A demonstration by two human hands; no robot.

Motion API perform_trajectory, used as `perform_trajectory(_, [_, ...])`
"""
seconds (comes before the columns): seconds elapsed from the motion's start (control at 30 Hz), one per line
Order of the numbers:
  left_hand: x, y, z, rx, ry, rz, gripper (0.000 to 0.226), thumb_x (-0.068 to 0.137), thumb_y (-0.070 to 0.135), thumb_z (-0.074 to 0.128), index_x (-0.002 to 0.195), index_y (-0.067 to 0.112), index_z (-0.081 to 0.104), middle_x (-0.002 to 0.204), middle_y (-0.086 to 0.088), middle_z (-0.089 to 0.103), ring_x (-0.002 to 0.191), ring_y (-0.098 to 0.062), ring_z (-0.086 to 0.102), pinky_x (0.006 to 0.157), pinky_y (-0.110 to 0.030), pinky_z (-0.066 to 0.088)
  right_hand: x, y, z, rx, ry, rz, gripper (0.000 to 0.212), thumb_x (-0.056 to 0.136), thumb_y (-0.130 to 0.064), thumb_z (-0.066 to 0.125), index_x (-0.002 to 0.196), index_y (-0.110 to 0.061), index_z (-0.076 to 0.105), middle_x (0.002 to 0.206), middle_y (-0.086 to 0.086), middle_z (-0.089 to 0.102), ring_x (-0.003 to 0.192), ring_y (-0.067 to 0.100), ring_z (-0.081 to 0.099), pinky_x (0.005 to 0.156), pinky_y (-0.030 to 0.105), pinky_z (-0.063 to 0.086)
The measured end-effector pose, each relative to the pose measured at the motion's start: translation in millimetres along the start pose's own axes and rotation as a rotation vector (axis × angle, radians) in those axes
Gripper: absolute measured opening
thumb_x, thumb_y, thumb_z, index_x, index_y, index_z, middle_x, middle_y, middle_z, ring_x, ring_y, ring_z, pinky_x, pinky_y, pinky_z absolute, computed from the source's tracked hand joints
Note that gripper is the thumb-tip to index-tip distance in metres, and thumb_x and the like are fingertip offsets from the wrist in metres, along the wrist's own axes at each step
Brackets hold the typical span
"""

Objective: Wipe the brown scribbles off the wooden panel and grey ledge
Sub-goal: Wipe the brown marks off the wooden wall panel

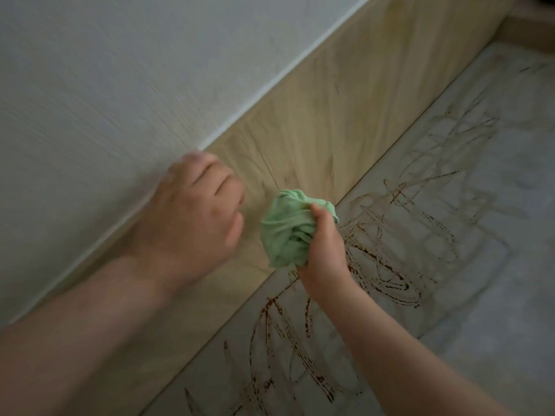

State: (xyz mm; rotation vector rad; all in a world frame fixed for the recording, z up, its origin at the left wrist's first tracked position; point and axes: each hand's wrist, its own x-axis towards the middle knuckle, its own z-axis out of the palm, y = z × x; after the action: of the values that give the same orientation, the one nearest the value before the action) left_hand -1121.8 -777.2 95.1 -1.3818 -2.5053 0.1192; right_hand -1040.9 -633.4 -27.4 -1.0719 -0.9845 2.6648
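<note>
My right hand (322,253) grips a crumpled green cloth (288,226), held against the lower part of the light wooden panel (345,115), just above the grey ledge (480,265). Brown scribbles (390,250) cover much of the ledge to the right of and below the cloth. Only faint dark marks show on the panel. My left hand (195,211) is blurred; it lies over the panel's top edge with its fingers loosely bent and holds nothing.
A white textured wall (105,85) rises above the panel, parted from it by a thin white trim strip (270,82). At the far right top, a wooden edge (528,31) closes the end of the ledge.
</note>
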Motion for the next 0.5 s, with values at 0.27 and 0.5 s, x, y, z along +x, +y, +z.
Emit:
perform_trajectory(0.27, [41,-64,-14,0.655,0.009,0.311,0.057,0.104,0.024,0.034,0.148,-0.009,0.044,0.158,-0.028,0.040,0.151,-0.043,0.032,0.125,-0.063,0.010,27,-9,96,-0.247,-0.063,-0.585,0.050,0.110,-0.049,0.027,0.160,-0.043,0.030,0.173,-0.008,0.009,0.158,0.007,0.009,0.128,0.039,0.016])
perform_trajectory(0.5, [45,-66,-7,0.766,0.067,0.356,0.060,0.110,0.035,0.026,0.151,-0.007,0.042,0.161,-0.025,0.037,0.152,-0.045,0.028,0.122,-0.069,0.008,13,107,87,-0.715,-0.146,-0.707,0.054,0.101,-0.052,0.042,0.152,-0.052,0.026,0.166,-0.011,0.006,0.158,0.017,0.007,0.128,0.046,0.022])
